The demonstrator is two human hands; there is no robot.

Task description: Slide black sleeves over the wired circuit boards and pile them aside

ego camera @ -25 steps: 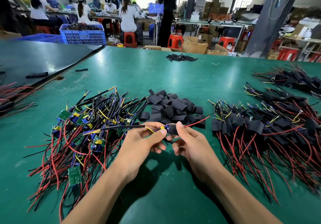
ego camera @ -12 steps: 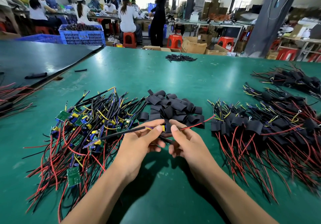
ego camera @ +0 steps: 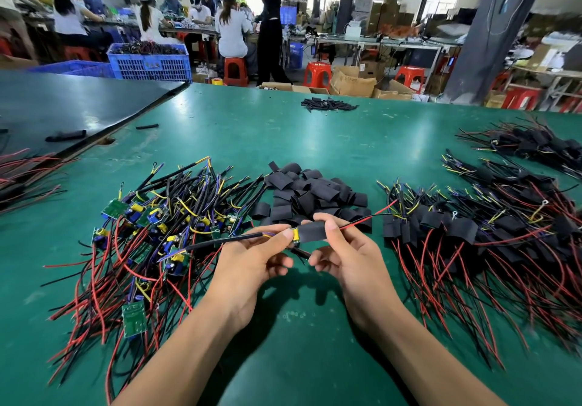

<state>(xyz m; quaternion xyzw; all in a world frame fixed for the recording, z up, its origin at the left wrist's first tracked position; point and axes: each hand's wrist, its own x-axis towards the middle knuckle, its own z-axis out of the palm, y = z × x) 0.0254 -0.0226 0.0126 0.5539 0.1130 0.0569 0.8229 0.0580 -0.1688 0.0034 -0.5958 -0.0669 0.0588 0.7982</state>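
Forearms are angling in from 7 and 5 o'clock; left grip (ego camera: 248,264) is pinching the board (ego camera: 296,235), right grip (ego camera: 349,257) the sleeve (ego camera: 313,231).

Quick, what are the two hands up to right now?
Left hand: closed, pinching the board at its wire end.
Right hand: closed, pinching the sleeve that is partly over the board.

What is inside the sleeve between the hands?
A board's yellow end shows at the sleeve's left mouth; red and black wires leave the right. The rest of the board is covered.
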